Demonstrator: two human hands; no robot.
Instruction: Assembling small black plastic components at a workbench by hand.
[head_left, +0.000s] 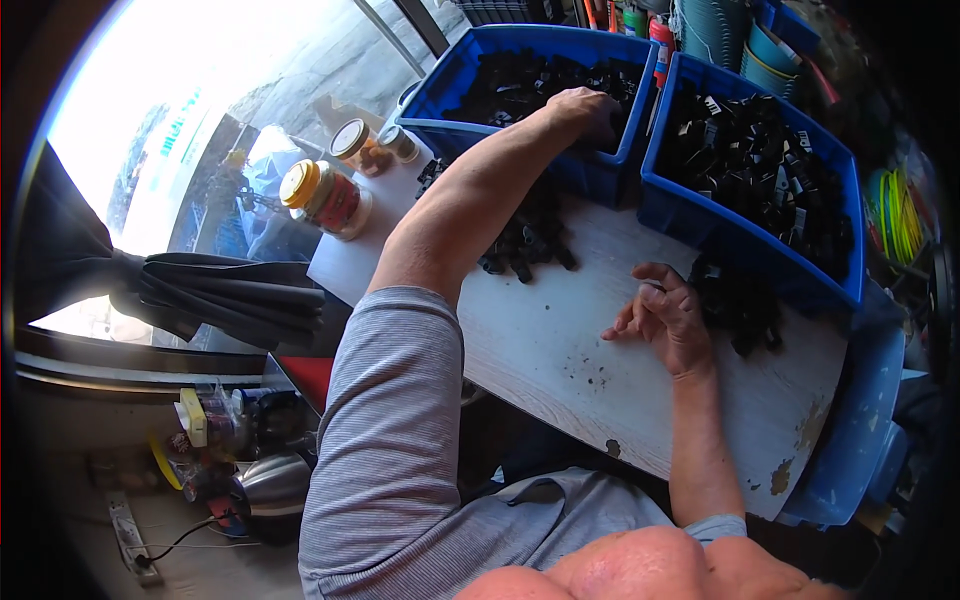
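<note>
1. Black plastic parts (735,305): nearest heap, small and loose, on the white worktable (540,350) just in front of the right blue bin (730,235).
2. Right hand (668,315): rests on the board at the near-left edge of that heap, fingers (640,300) loosely curled and a little apart, tips touching or almost touching the closest pieces; clamped on nothing that shows.
3. Bare board between the two forearms: only a few dark specks and chipped paint, no sorted row or finished stack to be seen.
4. Second heap (530,235): further back, strung along the board under the left forearm and up to the front wall of the left blue bin (445,95); out of both bins and held by neither hand.
5. Left hand (590,108): arm stretched long, hand over the right-hand rim of the left bin and down among its contents; fingertips hidden, so cannot tell whether closed on a piece or open.
6. Both bins: well filled with the same black pieces, the right one heaped close to its rim; judging by that, far more stock in the bins than out on the board.
7. Beyond the far-left corner of the board: two lidded jars (325,195), untouched and well apart from either hand.
</note>
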